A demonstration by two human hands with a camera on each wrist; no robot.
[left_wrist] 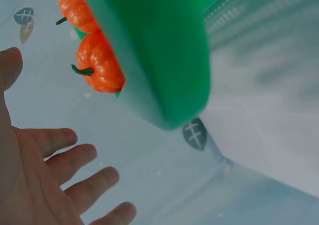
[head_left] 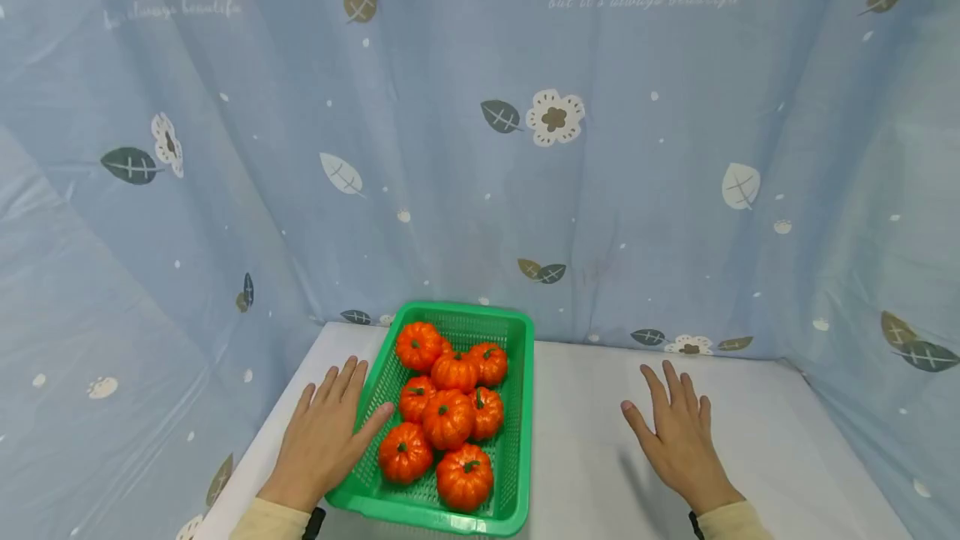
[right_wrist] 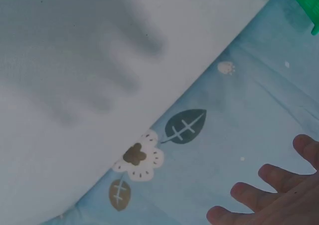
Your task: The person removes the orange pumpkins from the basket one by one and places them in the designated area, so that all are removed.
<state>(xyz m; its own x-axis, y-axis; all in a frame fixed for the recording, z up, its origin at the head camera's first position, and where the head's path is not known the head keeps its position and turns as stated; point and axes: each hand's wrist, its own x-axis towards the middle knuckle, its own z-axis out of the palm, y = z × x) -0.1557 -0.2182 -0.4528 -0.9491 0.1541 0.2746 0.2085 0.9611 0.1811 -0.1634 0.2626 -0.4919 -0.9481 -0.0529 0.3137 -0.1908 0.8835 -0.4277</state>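
A green basket (head_left: 525, 423) holding several orange pumpkins (head_left: 447, 419) stands on the white table, left of its middle. My left hand (head_left: 321, 440), fingers straight and spread, is over the basket's left side and holds nothing. The left wrist view has that hand (left_wrist: 55, 175) palm in sight, beside the green basket wall (left_wrist: 169, 60) and a pumpkin (left_wrist: 99, 63). To the right of the basket, my right hand (head_left: 678, 440) hovers above the table with spread fingers and nothing in them; its fingers (right_wrist: 274, 185) show in the right wrist view.
The white table (head_left: 585, 440) reaches to a blue curtain (head_left: 450, 148) with leaf and flower prints, which hangs behind it and at both sides. The hand's shadow (right_wrist: 114, 60) falls on the tabletop. A basket corner (right_wrist: 306, 3) shows at the right wrist view's upper right.
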